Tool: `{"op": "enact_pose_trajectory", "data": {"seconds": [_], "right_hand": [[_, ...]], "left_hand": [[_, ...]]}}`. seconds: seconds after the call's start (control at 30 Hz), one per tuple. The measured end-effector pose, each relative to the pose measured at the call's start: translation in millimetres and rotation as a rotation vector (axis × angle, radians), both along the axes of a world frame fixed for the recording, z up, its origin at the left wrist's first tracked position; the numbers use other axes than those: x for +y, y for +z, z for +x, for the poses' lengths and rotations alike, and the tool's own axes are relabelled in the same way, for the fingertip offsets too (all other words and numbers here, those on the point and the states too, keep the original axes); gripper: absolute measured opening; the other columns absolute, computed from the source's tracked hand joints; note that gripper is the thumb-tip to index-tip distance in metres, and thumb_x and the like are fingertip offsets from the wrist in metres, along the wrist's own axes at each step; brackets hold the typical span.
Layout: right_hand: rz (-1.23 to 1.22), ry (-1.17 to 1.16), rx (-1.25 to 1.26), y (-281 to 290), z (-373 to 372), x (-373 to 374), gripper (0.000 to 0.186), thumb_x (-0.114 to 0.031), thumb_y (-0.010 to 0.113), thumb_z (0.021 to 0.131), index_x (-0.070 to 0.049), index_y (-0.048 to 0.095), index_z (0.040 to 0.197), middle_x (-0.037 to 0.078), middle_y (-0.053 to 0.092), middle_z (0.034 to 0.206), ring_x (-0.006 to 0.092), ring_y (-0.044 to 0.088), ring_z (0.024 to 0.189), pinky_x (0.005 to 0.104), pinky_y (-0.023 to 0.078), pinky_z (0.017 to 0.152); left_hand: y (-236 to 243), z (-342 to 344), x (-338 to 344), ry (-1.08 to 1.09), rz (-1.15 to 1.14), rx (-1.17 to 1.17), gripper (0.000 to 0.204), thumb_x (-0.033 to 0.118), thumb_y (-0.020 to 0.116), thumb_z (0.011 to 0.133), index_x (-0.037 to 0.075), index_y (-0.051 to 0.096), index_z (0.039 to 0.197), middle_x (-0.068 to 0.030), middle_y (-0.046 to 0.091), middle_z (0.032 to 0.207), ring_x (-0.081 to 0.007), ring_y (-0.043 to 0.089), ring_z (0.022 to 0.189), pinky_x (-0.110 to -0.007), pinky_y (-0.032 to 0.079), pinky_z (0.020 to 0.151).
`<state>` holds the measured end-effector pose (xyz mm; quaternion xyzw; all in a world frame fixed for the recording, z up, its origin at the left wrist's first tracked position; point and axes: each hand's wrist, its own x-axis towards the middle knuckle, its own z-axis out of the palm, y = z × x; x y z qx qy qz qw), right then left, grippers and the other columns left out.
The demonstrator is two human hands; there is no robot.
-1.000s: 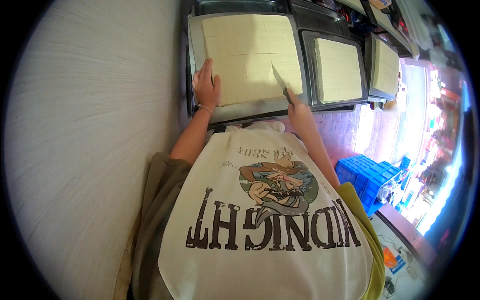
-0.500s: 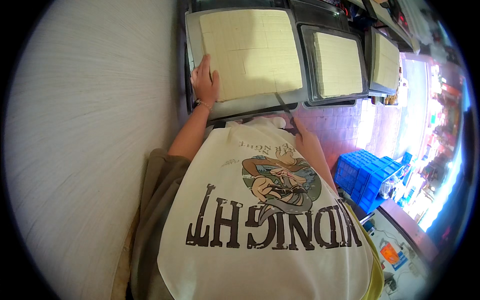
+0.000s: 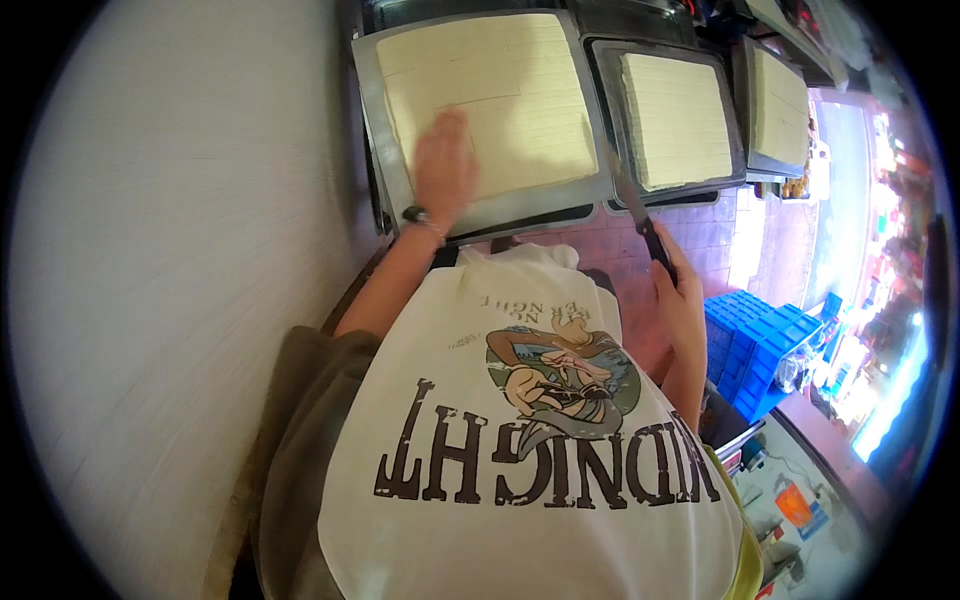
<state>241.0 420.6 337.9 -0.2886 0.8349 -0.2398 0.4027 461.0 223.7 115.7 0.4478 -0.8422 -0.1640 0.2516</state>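
Note:
A pale yellow slab (image 3: pixel 500 85), tofu-like and scored with thin straight lines, lies on a metal tray (image 3: pixel 375 110) at the top. My left hand (image 3: pixel 447 165) is over the slab's near left part, blurred by motion, its fingers stretched out and holding nothing. Whether it touches the surface I cannot tell. In my right hand (image 3: pixel 680 285) is a knife (image 3: pixel 645 222) with a black handle, my fingers wrapped round it. Its blade points up and away, past the tray's near right corner, apart from the slab.
A second scored slab (image 3: pixel 678 120) lies in a dark tray to the right, and a third slab (image 3: pixel 780 105) stands beyond it. A pale wall (image 3: pixel 180 250) rises close on my left. Blue crates (image 3: pixel 755 345) stand on the right, by the tiled floor (image 3: pixel 690 245).
My right hand has drawn the knife away from the slab's near edge, to the right. My left hand has moved from the slab's left edge to over its surface.

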Motion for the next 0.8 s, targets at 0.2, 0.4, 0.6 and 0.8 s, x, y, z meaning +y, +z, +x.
{"op": "enact_pose_trajectory", "data": {"seconds": [0.2, 0.4, 0.6, 0.8], "right_hand": [[-0.310, 0.163, 0.092, -31, 24, -30, 0.050, 0.002, 0.049, 0.091, -0.009, 0.049, 0.139, 0.016, 0.064, 0.121, 0.0188, 0.061, 0.102, 0.0278, 0.046, 0.088], [-0.394, 0.117, 0.093, -56, 28, -25, 0.046, 0.000, 0.049, 0.093, -0.005, 0.048, 0.138, 0.021, 0.062, 0.123, 0.0267, 0.060, 0.115, 0.0310, 0.043, 0.096], [-0.480, -0.115, 0.295, -74, 9, -31, 0.047, -0.020, 0.045, 0.100, -0.005, 0.038, 0.144, 0.024, 0.058, 0.121, 0.0361, 0.059, 0.102, 0.0391, 0.045, 0.090], [-0.578, -0.277, 0.273, -62, -53, -96, 0.044, -0.019, 0.047, 0.099, -0.001, 0.041, 0.138, 0.019, 0.055, 0.121, 0.0327, 0.055, 0.107, 0.0370, 0.043, 0.094]], "left_hand": [[-15, -32, 17, -0.123, 0.063, -0.154, 0.070, 0.036, 0.049, 0.094, 0.004, 0.025, 0.150, -0.0145, 0.023, 0.157, -0.0297, 0.020, 0.146, -0.047, 0.016, 0.118], [-19, -17, 17, -0.124, 0.183, -0.282, 0.069, 0.038, 0.047, 0.095, 0.003, 0.026, 0.150, -0.0156, 0.021, 0.158, -0.0302, 0.017, 0.147, -0.048, 0.013, 0.118], [-4, 2, 20, -0.107, 0.138, -0.297, 0.070, 0.034, 0.051, 0.092, 0.002, 0.026, 0.150, -0.0171, 0.019, 0.158, -0.0342, 0.016, 0.147, -0.047, 0.016, 0.118], [30, -9, 21, -0.121, 0.148, -0.241, 0.068, 0.024, 0.053, 0.090, 0.002, 0.028, 0.149, -0.0212, 0.021, 0.156, -0.0389, 0.020, 0.144, -0.050, 0.018, 0.116]]}}
